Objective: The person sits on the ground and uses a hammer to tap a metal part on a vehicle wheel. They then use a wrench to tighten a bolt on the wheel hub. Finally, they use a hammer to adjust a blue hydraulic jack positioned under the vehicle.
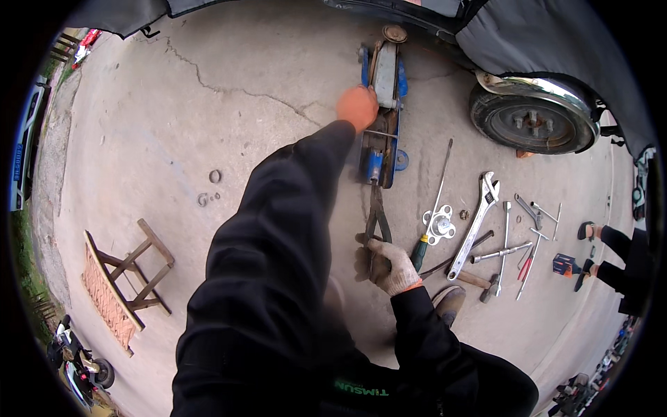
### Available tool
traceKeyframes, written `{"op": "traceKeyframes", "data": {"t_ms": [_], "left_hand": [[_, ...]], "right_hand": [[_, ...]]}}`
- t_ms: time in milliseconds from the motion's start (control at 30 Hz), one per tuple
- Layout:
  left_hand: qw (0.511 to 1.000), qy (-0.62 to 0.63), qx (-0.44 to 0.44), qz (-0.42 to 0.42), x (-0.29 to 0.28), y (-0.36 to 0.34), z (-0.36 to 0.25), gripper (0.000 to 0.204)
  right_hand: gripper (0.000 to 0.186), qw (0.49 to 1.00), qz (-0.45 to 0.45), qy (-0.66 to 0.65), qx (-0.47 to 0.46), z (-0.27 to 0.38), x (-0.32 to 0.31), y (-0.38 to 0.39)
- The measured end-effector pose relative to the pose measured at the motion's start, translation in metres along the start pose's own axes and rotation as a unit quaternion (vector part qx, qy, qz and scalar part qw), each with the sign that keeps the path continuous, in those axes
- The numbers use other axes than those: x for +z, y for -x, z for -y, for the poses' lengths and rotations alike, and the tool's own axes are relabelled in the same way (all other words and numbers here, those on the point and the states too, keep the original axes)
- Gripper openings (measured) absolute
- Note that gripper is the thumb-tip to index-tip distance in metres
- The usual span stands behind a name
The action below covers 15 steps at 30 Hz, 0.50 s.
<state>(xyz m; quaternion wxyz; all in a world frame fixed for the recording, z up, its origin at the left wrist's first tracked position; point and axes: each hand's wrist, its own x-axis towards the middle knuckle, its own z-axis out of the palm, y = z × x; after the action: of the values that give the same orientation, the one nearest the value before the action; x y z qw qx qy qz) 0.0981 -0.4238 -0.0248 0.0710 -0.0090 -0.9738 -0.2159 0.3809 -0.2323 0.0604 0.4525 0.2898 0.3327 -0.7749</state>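
Note:
A blue floor jack [389, 76] with a round saddle lies lengthwise on the concrete, its front end toward the vehicle. My left hand [358, 105], in an orange glove, is closed against the left side of the jack's frame; its fingers are mostly hidden. From the jack's near end a dark forked handle [377, 212] points toward me. Around the near end of that handle my right hand [394, 267] is closed, in a whitish glove with a dirty, dark palm side. A long screwdriver [421, 251] with a green and yellow grip lies just right of that hand.
To the right lie a silver flanged hub part [440, 225], a large adjustable wrench [475, 226], a hammer [490, 288] and several lug wrenches. A wheel [533, 119] stands under the vehicle's fender. At left are a wooden stool [128, 274] and metal rings [215, 176]. Another person's legs [615, 257] appear far right.

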Motion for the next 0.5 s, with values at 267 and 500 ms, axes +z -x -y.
{"op": "traceKeyframes", "data": {"t_ms": [267,500], "left_hand": [[0.978,0.098,-0.175,-0.065,-0.040,0.054,0.001,0.038],[0.967,0.083,-0.225,-0.082,-0.053,0.015,0.043,0.046]], "right_hand": [[0.044,0.997,-0.039,0.049,0.044,0.007,-0.002,0.022],[0.043,0.994,-0.005,0.076,0.081,0.034,0.026,-0.017]]}}
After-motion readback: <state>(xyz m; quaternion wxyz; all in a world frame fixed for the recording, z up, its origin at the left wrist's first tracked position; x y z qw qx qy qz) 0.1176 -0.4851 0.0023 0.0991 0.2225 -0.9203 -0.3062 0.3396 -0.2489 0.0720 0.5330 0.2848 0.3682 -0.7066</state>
